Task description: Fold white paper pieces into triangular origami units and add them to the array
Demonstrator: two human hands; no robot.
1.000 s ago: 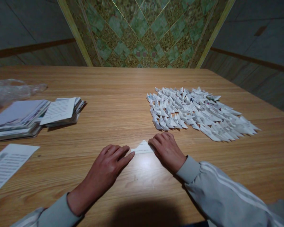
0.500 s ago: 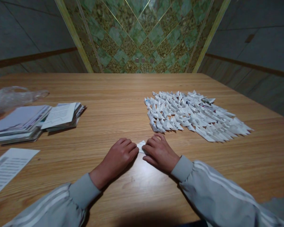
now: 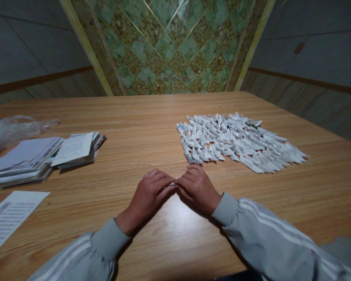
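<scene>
My left hand [image 3: 148, 195] and my right hand [image 3: 197, 187] rest on the wooden table [image 3: 152, 117], close in front of me. Their fingertips meet in the middle and press down on a small folded piece of white paper, which the fingers hide almost entirely. Both arms wear grey sleeves with white stripes. Just beyond my right hand lies a wide spread of several small folded white paper pieces [image 3: 236, 140], laid out in overlapping rows.
Two stacks of paper sheets, one larger [image 3: 26, 158] and one smaller [image 3: 76, 148], lie at the left. A crumpled clear plastic bag [image 3: 14, 127] sits behind them. A single printed sheet [image 3: 8, 214] lies at the near left edge. A green patterned wall stands behind the table.
My hands have drawn together over the folded paper. It showed as a white triangle between them a second ago; now the fingertips cover it. The view has tilted slightly.
</scene>
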